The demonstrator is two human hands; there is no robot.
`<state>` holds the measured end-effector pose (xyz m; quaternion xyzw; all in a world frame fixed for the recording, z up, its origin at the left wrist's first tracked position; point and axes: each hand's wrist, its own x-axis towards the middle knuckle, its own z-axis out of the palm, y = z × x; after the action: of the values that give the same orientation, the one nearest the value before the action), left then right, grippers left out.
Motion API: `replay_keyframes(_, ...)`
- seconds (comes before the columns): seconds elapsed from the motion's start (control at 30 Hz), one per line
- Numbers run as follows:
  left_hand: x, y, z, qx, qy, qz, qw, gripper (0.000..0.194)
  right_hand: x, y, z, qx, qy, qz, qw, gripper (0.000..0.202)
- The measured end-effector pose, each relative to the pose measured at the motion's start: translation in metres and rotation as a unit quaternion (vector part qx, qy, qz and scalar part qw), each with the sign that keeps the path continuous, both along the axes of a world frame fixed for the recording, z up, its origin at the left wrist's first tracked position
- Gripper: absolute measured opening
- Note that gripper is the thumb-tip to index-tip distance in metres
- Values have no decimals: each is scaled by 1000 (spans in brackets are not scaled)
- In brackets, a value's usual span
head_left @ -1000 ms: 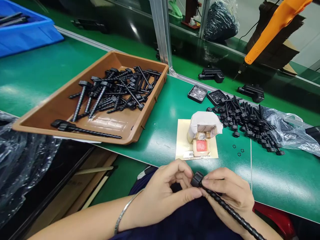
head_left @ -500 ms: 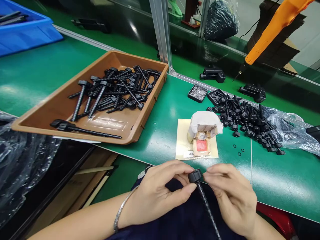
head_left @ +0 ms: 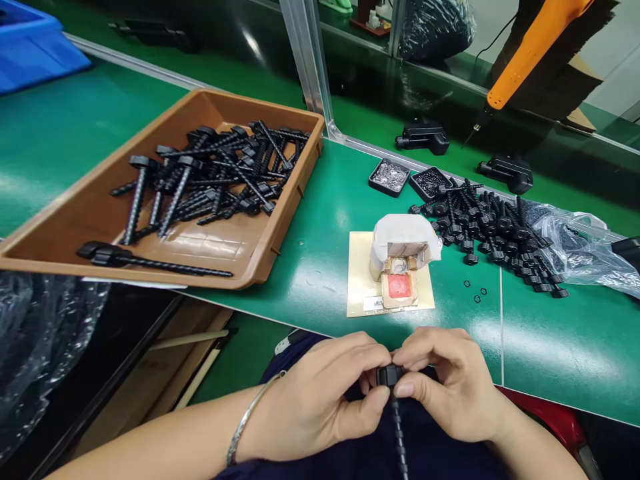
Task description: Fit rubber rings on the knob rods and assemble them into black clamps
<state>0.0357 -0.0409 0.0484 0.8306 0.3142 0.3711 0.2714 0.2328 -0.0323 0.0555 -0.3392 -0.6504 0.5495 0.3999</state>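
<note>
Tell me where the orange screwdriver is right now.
In the head view, the orange screwdriver is at the upper right, its tip pointing down between two black housings, beyond the pile of black rods.

Dark navy clothing, one silvery bracelet
The thin, shiny band circles the left wrist; both forearms are sleeveless.

On my feed I count one held ribbed rod, two rod heaps too tangled to tally, one brown tray, one blue bin, two small dishes, three loose rings, one white fixture, one orange driver, and at right two black housings.
</note>
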Motion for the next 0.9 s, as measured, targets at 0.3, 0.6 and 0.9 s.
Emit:
replay_keyframes(0.3, -7, 2, -5, -11, -23, -71, 997, 19, 10, -1, -6, 206, -40, 27, 977, 23)
replay_keyframes(0.6, -8, 3, -19, -14, -72, -40, 997, 20, 6, -3, -27, 333, -105, -57, 935, 30)
replay_keyframes(0.9, -14, 12, -5, -363, -60, -50, 928, 44, -10, 6, -28, 404, -124, -62, 904, 18)
